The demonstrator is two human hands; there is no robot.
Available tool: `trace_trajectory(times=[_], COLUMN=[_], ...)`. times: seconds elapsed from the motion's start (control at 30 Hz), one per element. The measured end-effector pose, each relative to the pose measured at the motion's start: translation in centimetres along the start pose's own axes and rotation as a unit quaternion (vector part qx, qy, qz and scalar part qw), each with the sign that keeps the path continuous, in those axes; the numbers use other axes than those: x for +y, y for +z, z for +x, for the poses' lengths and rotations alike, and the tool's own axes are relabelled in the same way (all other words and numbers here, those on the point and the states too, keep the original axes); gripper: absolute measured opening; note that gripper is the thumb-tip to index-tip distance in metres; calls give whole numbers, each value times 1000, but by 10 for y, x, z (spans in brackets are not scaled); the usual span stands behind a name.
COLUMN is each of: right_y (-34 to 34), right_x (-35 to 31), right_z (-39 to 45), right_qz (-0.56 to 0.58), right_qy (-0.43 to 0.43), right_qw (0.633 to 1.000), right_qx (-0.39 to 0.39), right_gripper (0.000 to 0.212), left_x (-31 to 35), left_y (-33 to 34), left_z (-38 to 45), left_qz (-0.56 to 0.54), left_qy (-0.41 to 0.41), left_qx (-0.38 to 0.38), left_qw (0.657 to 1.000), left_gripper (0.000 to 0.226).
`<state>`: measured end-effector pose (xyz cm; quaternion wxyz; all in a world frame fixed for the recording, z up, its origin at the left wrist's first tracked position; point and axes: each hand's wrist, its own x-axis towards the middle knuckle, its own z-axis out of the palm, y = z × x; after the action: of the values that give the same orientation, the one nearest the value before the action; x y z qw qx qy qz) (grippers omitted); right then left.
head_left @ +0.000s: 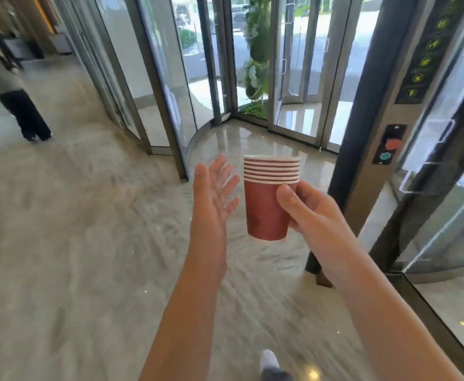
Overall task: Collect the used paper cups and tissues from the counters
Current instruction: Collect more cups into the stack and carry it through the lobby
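A stack of several red paper cups with white rims is held upright in mid-air at the centre of the head view. My right hand grips the stack from its right side, thumb across the front of the outer cup. My left hand hovers just left of the stack with its fingers straight and spread, palm turned toward the cups, not touching them. No tissues or counters are in view.
A glass revolving door with dark metal frames stands straight ahead. A dark post with a red and a green button rises at the right. A person walks away at the far left over the polished stone floor.
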<state>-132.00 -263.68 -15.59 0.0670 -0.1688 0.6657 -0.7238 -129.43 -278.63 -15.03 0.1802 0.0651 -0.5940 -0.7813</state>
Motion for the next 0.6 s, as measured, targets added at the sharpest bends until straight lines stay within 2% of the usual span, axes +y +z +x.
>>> trace_trajectory(times=[0.23,0.33,0.6], right_y=[109,152,266], right_x=[40,54,67], right_z=[68,100,202], right_qz=[57,62,82], right_qy=[39,47,42], right_qw=[991,981,956], right_qx=[-116,-175,-279], right_gripper=[36,39,44], left_x=[11,18,48], left_y=[-118,-157,-249], left_z=[33,52,122], left_qz=[10,11,49], left_qy=[20,35,73], left_qx=[145,190,285], left_qw=[989,981,954], left_gripper=[72,77,71])
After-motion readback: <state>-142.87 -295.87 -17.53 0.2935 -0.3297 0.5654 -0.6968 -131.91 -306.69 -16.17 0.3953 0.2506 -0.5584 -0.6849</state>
